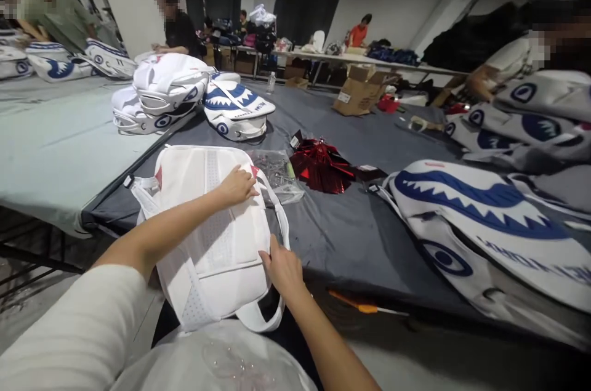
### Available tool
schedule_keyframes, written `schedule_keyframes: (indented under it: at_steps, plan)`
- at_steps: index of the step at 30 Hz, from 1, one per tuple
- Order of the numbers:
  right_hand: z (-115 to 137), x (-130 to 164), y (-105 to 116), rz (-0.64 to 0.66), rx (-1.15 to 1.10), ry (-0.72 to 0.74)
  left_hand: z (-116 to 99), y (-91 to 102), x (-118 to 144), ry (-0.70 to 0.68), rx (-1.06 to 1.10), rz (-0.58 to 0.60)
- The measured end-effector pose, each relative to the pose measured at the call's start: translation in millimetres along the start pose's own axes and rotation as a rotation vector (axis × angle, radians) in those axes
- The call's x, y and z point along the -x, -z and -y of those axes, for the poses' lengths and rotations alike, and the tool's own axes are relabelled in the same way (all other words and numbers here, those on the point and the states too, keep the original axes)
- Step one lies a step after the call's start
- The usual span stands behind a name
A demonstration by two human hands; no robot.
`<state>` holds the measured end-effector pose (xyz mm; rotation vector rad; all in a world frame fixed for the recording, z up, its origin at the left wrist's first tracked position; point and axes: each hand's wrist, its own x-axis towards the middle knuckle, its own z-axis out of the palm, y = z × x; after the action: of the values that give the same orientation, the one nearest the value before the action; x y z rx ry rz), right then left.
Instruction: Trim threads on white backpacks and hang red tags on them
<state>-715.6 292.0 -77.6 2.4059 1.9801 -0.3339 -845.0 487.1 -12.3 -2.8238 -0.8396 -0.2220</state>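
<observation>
We note white backpack lying back-side up at near edge of grey table, straps showing. Left hand rests on its top end, fingers curled together, pressing. Right hand at its right edge, fingers pinching the seam. Clear bag and red foil lie just beyond.

Both arms are stretched forward. The left hand is laid palm down, fingers curled, at the far side; a white sleeve covers the upper arm. The right hand is pinched shut nearer the body, forearm bare.
</observation>
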Motion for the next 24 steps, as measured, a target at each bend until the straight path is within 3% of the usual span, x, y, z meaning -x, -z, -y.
schedule_keyframes:
  at_steps: [2,4,6,8,10,11,14,17,20,24]
  plan:
    - [-6.5,-4.1,1.2,0.021,-0.076,-0.037,13.4,5.9,-21.8,-0.049,-0.014,0.038]
    - [-18.0,-12.7,6.9,0.040,-0.224,-0.062,9.8,14.0,-24.0,-0.114,-0.027,0.055]
    - [-28.5,-21.9,15.7,0.091,-0.435,-0.033,-5.0,25.3,-10.4,-0.193,-0.046,-0.028]
    - [-32.7,-27.2,24.1,0.203,-0.626,0.079,-22.2,40.6,12.4,-0.276,-0.080,-0.188]
    - [-30.0,-26.8,28.9,0.257,-0.714,0.217,-35.9,58.8,35.8,-0.336,-0.109,-0.309]
    - [-27.4,-24.9,29.8,0.249,-0.717,0.263,-40.8,67.9,45.6,-0.346,-0.109,-0.316]
    - [-23.5,-18.7,27.8,0.183,-0.636,0.272,-47.2,89.5,64.5,-0.322,-0.061,-0.212]
    - [-27.9,-20.8,24.1,0.205,-0.537,0.249,-43.0,98.9,72.3,-0.273,-0.043,-0.090]
    - [-34.2,-26.0,21.6,0.202,-0.500,0.234,-31.7,99.2,73.1,-0.275,-0.066,-0.048]
    - [-38.9,-26.4,17.8,0.189,-0.503,0.182,-11.0,90.0,66.9,-0.316,-0.042,-0.080]
